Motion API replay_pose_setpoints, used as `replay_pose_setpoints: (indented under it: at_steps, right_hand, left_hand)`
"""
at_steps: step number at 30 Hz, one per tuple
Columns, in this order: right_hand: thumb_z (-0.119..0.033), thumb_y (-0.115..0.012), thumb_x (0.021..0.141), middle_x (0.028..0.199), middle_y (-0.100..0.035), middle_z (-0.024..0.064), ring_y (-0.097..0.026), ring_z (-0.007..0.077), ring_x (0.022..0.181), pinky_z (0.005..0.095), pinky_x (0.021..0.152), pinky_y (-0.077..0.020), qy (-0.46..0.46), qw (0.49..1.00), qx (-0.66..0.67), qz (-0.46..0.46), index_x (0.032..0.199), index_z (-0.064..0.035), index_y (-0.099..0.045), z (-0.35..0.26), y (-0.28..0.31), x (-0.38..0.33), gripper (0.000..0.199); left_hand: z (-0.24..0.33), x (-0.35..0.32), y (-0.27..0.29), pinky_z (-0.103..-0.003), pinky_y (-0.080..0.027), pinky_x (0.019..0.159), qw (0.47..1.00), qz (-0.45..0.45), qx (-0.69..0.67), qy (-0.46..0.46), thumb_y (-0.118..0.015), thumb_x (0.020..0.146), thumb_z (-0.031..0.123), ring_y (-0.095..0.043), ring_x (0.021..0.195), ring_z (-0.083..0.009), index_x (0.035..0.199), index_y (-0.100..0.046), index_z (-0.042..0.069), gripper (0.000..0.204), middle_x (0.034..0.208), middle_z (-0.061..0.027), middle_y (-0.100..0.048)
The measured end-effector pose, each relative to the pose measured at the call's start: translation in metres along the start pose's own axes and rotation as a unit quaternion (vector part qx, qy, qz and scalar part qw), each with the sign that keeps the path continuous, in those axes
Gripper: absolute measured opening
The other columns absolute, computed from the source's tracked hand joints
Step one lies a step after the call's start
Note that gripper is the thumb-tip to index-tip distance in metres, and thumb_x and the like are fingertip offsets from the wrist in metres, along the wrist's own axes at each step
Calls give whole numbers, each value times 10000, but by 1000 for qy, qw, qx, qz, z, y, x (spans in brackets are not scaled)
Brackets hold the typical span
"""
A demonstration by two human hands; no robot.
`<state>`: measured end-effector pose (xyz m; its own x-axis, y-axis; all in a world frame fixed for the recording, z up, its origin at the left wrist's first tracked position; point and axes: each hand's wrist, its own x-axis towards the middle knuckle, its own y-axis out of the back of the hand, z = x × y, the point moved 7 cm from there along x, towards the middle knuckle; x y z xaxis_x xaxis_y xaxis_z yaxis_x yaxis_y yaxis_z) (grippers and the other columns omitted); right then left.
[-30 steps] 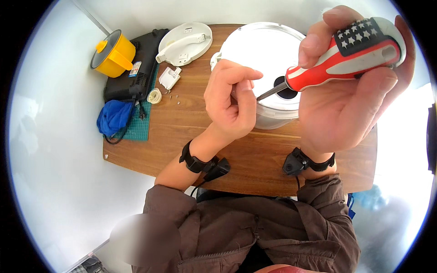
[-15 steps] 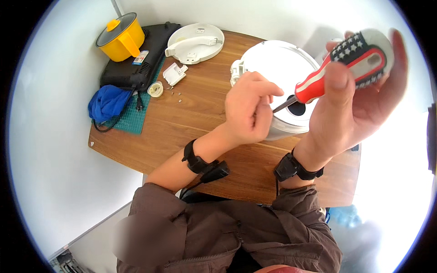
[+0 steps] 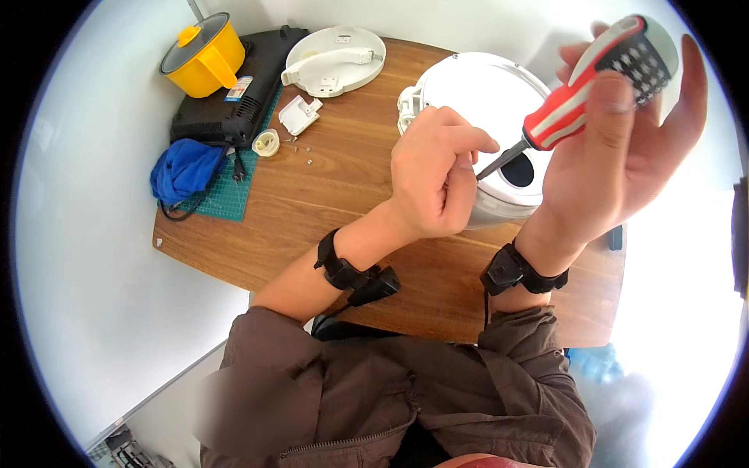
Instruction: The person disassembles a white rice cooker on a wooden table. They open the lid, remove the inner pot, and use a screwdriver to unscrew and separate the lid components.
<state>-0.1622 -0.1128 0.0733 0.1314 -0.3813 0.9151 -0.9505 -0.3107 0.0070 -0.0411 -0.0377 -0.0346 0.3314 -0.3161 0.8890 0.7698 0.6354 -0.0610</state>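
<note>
My right hand holds a screwdriver with a red, white and black star-patterned handle, thumb on one side and the fingers loosely round the other. Its metal shaft slants down left to the fingers of my left hand. That hand is closed, its thumb and index finger drawn together by the tip; anything between them is hidden. Behind and beneath both hands stands a round white appliance body with a dark round opening in its top.
A white round lid with a handle, a small white cover, a cream round part and several loose screws lie left on the wooden table. Beyond are a yellow pot, a black device, blue cloth and a green mat.
The screwdriver handle has turned about its axis in my right hand, whose fingers have spread further. In the picture, both hands and the tool have shifted slightly up and right.
</note>
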Motion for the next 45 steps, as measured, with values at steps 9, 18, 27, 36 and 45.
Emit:
replay_pose_setpoints:
  at_steps: [9,18,27,36,45]
  right_hand:
    - [-316,-638,1028,1249,-656,248,-728,364,1030,411,825,-642,42,997,61,-4,1513,-11,-340,5,8,-3,646]
    - [-289,-676,1000,1244,-662,229,-729,358,1033,408,832,-642,32,998,48,5,1490,-7,-371,5,8,-4,642]
    - [-263,-704,978,1234,-669,216,-729,353,1036,404,841,-640,29,998,46,9,1468,-5,-398,6,12,-4,633]
    - [-240,-695,980,1219,-676,213,-728,355,1044,399,850,-636,37,999,20,17,1444,-3,-424,6,17,-7,587]
    - [-246,-617,1025,1209,-674,231,-723,362,1050,395,852,-631,29,998,44,28,1442,-5,-413,6,14,-7,524]
  left_hand:
    - [2,0,0,-325,-376,571,999,0,15,-44,-554,755,-115,-485,642,-212,984,-669,46,303,774,-73,-603]
    - [4,-3,-4,-359,-383,602,993,-18,74,-91,-568,756,-56,-478,677,-243,993,-677,56,283,807,-73,-605]
    - [4,-6,-6,-361,-372,603,989,-15,81,-123,-575,759,-45,-471,679,-245,1043,-666,50,313,821,-71,-615]
    - [3,-6,-5,-366,-379,611,987,-26,90,-133,-562,742,-63,-488,690,-256,1057,-665,47,349,826,-79,-618]
    - [3,-7,-5,-365,-384,618,989,-29,92,-113,-572,761,-55,-487,690,-257,1065,-672,45,335,832,-82,-618]
